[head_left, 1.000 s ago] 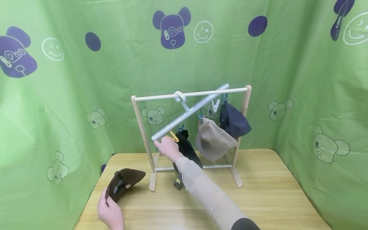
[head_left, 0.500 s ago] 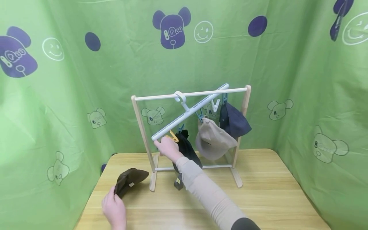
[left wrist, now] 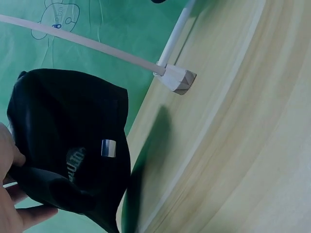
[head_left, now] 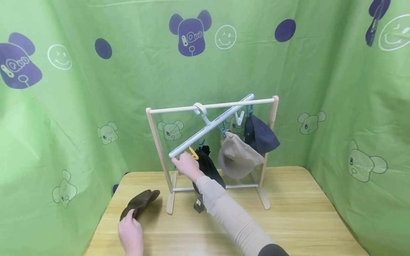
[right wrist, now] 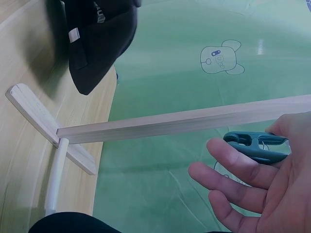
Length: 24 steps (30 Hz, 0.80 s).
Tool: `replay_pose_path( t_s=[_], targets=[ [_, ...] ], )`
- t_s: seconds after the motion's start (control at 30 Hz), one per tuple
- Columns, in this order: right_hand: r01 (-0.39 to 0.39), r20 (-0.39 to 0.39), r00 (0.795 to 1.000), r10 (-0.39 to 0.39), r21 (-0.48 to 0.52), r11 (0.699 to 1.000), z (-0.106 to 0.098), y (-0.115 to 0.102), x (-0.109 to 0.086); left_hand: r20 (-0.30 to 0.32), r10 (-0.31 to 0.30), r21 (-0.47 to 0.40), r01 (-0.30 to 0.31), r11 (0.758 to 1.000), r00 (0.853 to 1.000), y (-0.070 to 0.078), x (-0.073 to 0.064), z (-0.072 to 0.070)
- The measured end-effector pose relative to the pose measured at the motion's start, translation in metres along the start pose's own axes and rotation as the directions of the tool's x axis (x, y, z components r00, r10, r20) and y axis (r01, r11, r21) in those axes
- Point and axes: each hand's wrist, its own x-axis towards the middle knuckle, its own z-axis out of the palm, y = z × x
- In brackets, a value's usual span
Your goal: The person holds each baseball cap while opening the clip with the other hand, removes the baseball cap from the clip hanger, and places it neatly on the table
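Note:
My left hand [head_left: 130, 233] pinches the edge of a dark brown cap [head_left: 140, 201] over the table's left side. In the left wrist view the cap's inside, with a small pale label, faces the camera. Up at the low left end of a tilted pale blue hanger [head_left: 208, 127], my right hand [head_left: 188, 165] pinches a teal clothespin [right wrist: 256, 146]; the other fingers are loosely bent. From the hanger, clips hold a black cap [head_left: 209, 169], a beige cap [head_left: 237, 158] and a navy cap [head_left: 261, 135]. A yellow clip [head_left: 193, 153] sits beside my right hand.
A wooden rack [head_left: 154, 142] stands on the table [head_left: 288, 213] and carries the hanger on its top bar. One white clip [head_left: 239, 118] hangs between the beige and navy caps. Green printed curtain [head_left: 134, 81] surrounds the table.
My left hand has moved slightly right and turned the brown cap, so its inside no longer faces the head camera. My right hand stays at the hanger's end.

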Motion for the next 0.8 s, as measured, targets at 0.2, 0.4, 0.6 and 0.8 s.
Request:
replay_pose_path(
  t_s=[0.2, 0.4, 0.6, 0.8],
  targets=[
    [-0.004, -0.004, 1.0, 0.004, 0.0, 1.0, -0.001, 0.0, -0.001, 0.004, 0.002, 0.021, -0.002, 1.0, 1.0, -0.008, -0.002, 0.003],
    [-0.01, -0.003, 1.0, 0.01, 0.0, 1.0, -0.002, -0.002, -0.002, 0.009, 0.009, 0.037, -0.009, 0.999, 1.0, -0.013, -0.002, 0.003],
    [0.0, 0.0, 1.0, 0.0, 0.013, 1.0, -0.001, -0.001, -0.003, 0.064, -0.052, 0.055, 0.049, 0.997, 0.997, -0.019, -0.005, 0.0],
    [0.004, -0.004, 1.0, -0.004, 0.025, 1.0, -0.001, -0.001, -0.003, 0.097, -0.1, 0.061, 0.094, 0.994, 0.99, -0.028, -0.007, 0.0]
  ],
)
